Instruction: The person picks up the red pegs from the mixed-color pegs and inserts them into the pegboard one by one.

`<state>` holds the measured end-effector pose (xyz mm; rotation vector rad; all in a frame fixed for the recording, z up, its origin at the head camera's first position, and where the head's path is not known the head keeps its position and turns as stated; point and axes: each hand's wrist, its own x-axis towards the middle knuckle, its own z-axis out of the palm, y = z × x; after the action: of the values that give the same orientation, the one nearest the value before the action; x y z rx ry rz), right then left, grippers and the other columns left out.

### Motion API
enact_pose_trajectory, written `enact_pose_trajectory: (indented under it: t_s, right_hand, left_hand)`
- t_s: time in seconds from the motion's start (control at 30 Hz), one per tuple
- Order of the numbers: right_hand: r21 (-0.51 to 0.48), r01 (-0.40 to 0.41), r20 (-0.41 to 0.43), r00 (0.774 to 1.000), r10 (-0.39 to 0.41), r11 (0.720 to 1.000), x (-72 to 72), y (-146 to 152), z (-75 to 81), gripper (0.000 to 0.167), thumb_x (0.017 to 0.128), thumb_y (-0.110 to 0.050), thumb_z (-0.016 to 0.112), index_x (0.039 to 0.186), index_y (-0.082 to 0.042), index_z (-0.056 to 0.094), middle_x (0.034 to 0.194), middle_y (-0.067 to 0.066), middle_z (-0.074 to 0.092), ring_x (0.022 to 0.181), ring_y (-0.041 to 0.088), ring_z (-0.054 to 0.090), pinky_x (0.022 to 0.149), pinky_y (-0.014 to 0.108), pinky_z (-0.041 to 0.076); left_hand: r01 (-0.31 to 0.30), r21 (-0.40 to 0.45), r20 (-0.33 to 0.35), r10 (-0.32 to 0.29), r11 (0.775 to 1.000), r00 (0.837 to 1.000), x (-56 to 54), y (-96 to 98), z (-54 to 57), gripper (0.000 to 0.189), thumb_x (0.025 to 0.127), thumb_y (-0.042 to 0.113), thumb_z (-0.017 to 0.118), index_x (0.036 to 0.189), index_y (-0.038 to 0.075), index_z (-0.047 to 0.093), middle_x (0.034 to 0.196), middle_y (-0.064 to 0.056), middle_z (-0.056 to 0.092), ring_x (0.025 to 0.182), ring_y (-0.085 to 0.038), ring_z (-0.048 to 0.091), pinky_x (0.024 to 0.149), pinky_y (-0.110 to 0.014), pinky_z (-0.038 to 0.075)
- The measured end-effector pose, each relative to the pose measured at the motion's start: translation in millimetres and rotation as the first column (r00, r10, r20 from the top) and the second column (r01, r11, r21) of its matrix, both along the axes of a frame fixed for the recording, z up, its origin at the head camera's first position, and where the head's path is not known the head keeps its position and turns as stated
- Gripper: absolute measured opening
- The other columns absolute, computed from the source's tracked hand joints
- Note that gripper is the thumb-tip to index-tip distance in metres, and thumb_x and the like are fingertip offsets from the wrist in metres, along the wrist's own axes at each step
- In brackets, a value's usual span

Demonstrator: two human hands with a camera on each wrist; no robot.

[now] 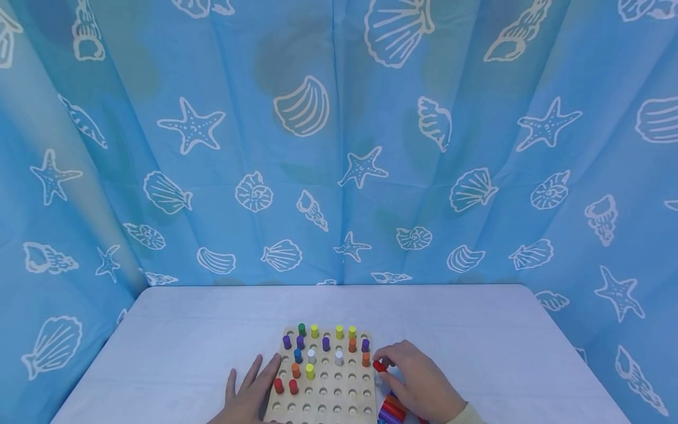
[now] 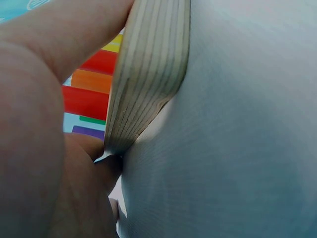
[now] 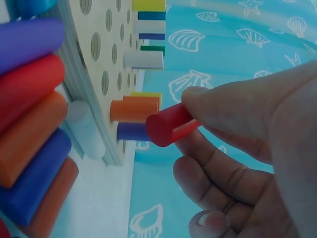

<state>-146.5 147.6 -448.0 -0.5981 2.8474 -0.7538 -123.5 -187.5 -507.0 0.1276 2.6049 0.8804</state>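
**Red peg held at the board's right edge**

Nearest us, our right hand (image 1: 418, 383) pinches a red peg (image 1: 379, 366) between thumb and fingers (image 3: 218, 106), at the right edge of the pegboard (image 1: 339, 394). The wrist view shows the peg (image 3: 171, 125) clear of the board, its free end close to an orange peg (image 3: 133, 109) and a purple peg (image 3: 132, 131) that stand in holes near that edge. Under and beside this hand lies a heap of loose pegs (image 1: 392, 409) on the tabletop (image 1: 185, 347), touching the board's right side: purple, red, orange and blue ones show.

Our left hand (image 1: 249, 394) lies with its fingers straight and spread against the board's left edge, holding nothing. In its wrist view the fingers (image 2: 64, 34) touch the board's wooden rim (image 2: 148, 74).

On the board, two red pegs (image 1: 286, 386) stand in the near left part, with an orange and a yellow one just beyond. Farther on stand blue, white, purple, orange, green and yellow pegs, filling parts of the far rows.

Beyond the tabletop hangs a blue curtain (image 1: 339, 147) printed with white shells and starfish, wrapping round both sides.
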Motion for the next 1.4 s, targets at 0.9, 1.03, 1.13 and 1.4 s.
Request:
enact_pose_trajectory:
  t_s: [0.9,1.03,1.13,1.4]
  right_hand:
    - [-0.052,-0.065,-0.056,0.997,0.062,0.997,4.7,-29.0,-0.7,0.028,0.095,-0.027,0.071,0.121,-0.017,0.066,0.107,-0.010,0.062,0.093,0.005,0.057,0.087,0.036,0.059]
    - [-0.068,-0.082,-0.053,0.996,0.078,0.994,5.2,-33.7,-0.3,0.026,0.096,-0.026,0.071,0.120,-0.017,0.066,0.103,-0.011,0.061,0.091,0.003,0.057,0.084,0.032,0.058]
    - [-0.073,-0.100,-0.055,0.994,0.096,0.992,4.4,-36.5,-0.8,0.024,0.096,-0.026,0.070,0.118,-0.018,0.066,0.100,-0.014,0.059,0.089,0.002,0.055,0.082,0.030,0.058]
    - [-0.089,-0.105,-0.028,0.994,0.103,0.990,4.4,-46.2,-1.6,0.023,0.095,-0.026,0.071,0.117,-0.020,0.066,0.098,-0.016,0.058,0.089,0.002,0.055,0.081,0.027,0.057]
  left_hand:
    - [0.014,0.027,-0.024,-0.013,1.000,1.000,0.1,-2.0,-4.0,0.124,0.068,0.076,0.075,0.160,0.011,0.025,0.162,-0.010,0.032,0.152,-0.044,0.005,0.107,-0.076,-0.019]
    - [0.024,0.045,-0.029,-0.023,0.999,0.999,0.7,-3.1,-3.5,0.120,0.072,0.073,0.075,0.160,0.011,0.023,0.163,-0.011,0.031,0.152,-0.045,0.005,0.108,-0.076,-0.019]
    - [0.029,0.059,-0.032,-0.027,0.998,0.999,0.4,-3.1,-4.0,0.118,0.073,0.071,0.075,0.161,0.010,0.022,0.163,-0.012,0.030,0.152,-0.045,0.004,0.108,-0.076,-0.018]
    - [0.012,0.043,-0.022,-0.011,0.999,1.000,-0.7,-2.9,-5.2,0.124,0.068,0.075,0.076,0.161,0.012,0.024,0.163,-0.010,0.031,0.152,-0.044,0.005,0.108,-0.076,-0.019]
